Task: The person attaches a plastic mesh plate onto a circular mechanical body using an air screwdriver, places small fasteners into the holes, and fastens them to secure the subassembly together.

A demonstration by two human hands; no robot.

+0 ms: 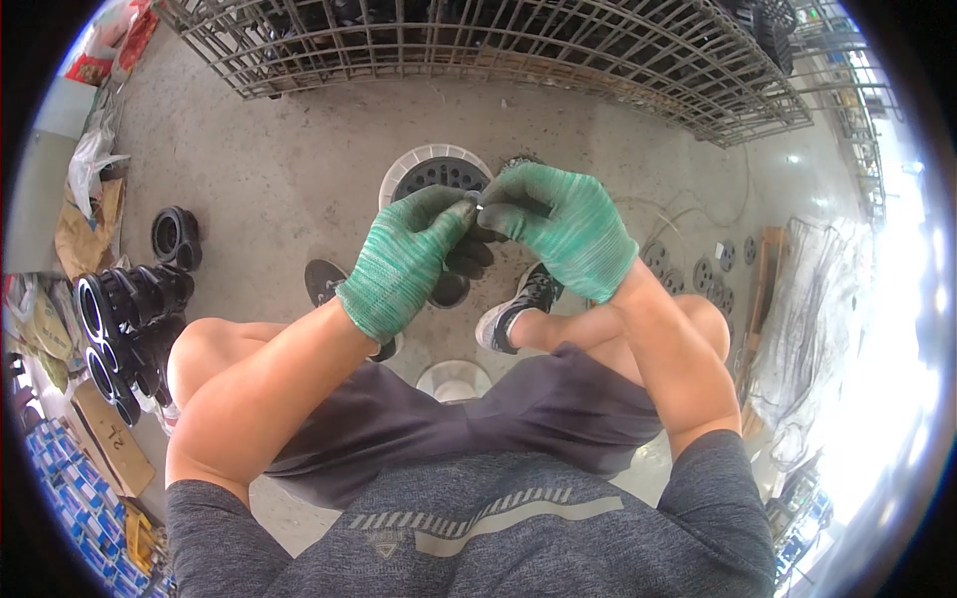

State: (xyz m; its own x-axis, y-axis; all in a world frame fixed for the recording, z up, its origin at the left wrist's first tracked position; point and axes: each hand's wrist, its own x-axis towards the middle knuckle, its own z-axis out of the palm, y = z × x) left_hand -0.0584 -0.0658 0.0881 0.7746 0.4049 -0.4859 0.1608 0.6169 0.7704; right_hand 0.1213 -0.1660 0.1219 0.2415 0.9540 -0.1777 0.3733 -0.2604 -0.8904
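My left hand [404, 261] and my right hand [571, 225], both in green knit gloves with dark coated fingers, meet in front of me. The thumb and forefinger of each are pinched together, almost touching. A tiny pale, shiny piece [479, 206] shows between the fingertips; its kind is too small to tell. Just beyond them, a black round disc with holes [419, 177] lies on a white round stand [397, 167], partly hidden by my fingers. Under my left hand a dark rounded thing [452, 292] shows in part.
A wire cage [339, 45] holding dark parts spans the far side. Black ring-shaped parts [120, 299] are stacked at my left, near a cardboard box [110, 439] and blue boxes [75, 503]. Perforated discs [704, 274] and a whitish sheet [812, 329] lie at my right.
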